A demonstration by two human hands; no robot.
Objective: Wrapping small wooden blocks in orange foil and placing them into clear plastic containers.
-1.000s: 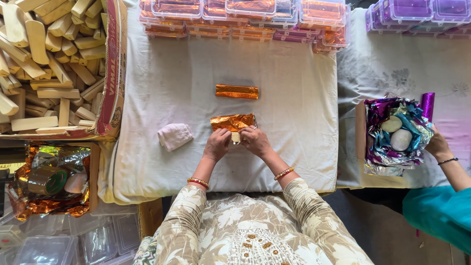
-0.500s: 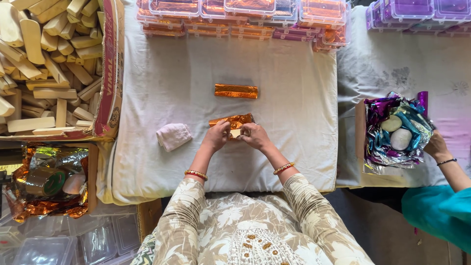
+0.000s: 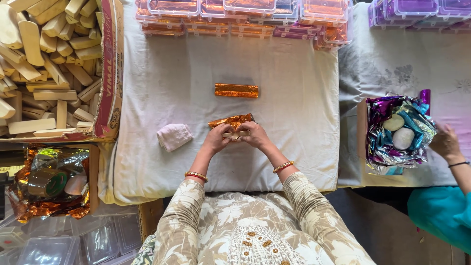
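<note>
My left hand [image 3: 217,139] and my right hand [image 3: 254,134] meet at the middle of the white cloth [image 3: 162,73], both gripping a pale wooden stick [image 3: 234,134] half covered by crinkled orange foil [image 3: 229,120]. The foil stands up along the far side of the stick. Farther from me lies a finished orange foil-wrapped stick [image 3: 236,90]. A small folded white rag [image 3: 174,136] rests just left of my left hand.
A cardboard box [image 3: 112,73] of bare wooden sticks sits at left. Orange foil scraps with tape rolls [image 3: 49,184] lie below it. Clear lidded boxes [image 3: 245,17] line the far edge. At right, another person's hand [image 3: 445,142] is by purple foil [image 3: 397,130].
My hands have shifted slightly toward me and closed tighter on the stick. The orange foil now sits folded up along the stick's far side.
</note>
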